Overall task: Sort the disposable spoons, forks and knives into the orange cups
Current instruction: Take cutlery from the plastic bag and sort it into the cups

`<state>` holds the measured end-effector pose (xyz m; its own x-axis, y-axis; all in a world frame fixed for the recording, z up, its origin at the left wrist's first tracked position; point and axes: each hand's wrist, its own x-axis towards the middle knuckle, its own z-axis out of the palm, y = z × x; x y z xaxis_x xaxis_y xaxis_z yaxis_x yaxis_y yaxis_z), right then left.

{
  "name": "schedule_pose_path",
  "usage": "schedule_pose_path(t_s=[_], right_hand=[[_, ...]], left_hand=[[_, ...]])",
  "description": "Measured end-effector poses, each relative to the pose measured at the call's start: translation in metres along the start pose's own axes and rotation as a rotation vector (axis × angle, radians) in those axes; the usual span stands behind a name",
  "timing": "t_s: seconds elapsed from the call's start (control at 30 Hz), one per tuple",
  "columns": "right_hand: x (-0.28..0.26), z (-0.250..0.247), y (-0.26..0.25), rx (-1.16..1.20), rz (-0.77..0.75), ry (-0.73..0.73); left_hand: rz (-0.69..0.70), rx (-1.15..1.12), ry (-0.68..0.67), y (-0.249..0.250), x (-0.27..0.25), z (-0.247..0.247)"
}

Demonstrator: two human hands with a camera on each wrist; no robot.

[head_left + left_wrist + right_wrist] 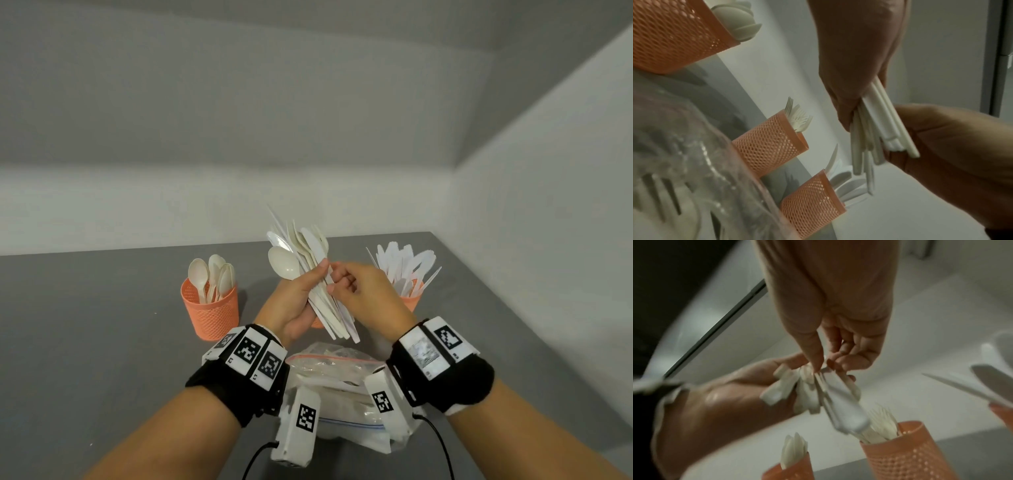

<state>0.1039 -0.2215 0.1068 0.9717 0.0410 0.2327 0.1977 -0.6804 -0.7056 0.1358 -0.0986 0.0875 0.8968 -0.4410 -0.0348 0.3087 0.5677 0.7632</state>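
My left hand [303, 294] grips a fanned bundle of white and cream cutlery [301, 250] upright above the table; a spoon bowl and knife blades stick out of its top. My right hand [334, 275] pinches one piece at the bundle's right edge with thumb and fingers; I cannot tell which kind. The right wrist view shows those fingertips [818, 366] meeting on the handles [828, 394]. Three orange mesh cups stand behind: the spoon cup [210, 308] on the left, the fork cup [772, 142] in the middle, hidden by my hands in the head view, and the knife cup [411, 298] on the right.
A clear zip bag [335, 370] with more cutlery lies on the grey table [85, 325] under my wrists. White walls close in behind and on the right. In the left wrist view the bag [684, 162] fills the lower left.
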Motion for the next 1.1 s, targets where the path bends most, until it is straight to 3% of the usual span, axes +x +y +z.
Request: schedule_pose_path(t_s=[0.13,0.3,0.47,0.7,1.03,1.1], right_hand=[[0.000,-0.006,-0.003,0.081,0.065,-0.096],[-0.002,-0.012,-0.005,0.169,0.137,-0.083],[-0.001,-0.018,-0.015,0.144,0.022,0.098],[0.005,-0.003,-0.025,0.103,-0.036,0.098],[0.003,-0.004,-0.020,0.228,0.040,-0.085],[0.002,-0.003,-0.017,0.227,0.039,-0.067]], left_hand=[[0.028,0.031,-0.013,0.002,-0.002,0.004],[0.014,0.090,0.062,0.000,-0.003,0.002],[0.103,0.189,0.046,-0.004,-0.007,0.003],[0.091,0.369,-0.040,-0.004,-0.015,0.008],[-0.008,0.190,-0.111,-0.007,-0.023,0.001],[-0.025,0.178,-0.122,-0.008,-0.023,0.000]])
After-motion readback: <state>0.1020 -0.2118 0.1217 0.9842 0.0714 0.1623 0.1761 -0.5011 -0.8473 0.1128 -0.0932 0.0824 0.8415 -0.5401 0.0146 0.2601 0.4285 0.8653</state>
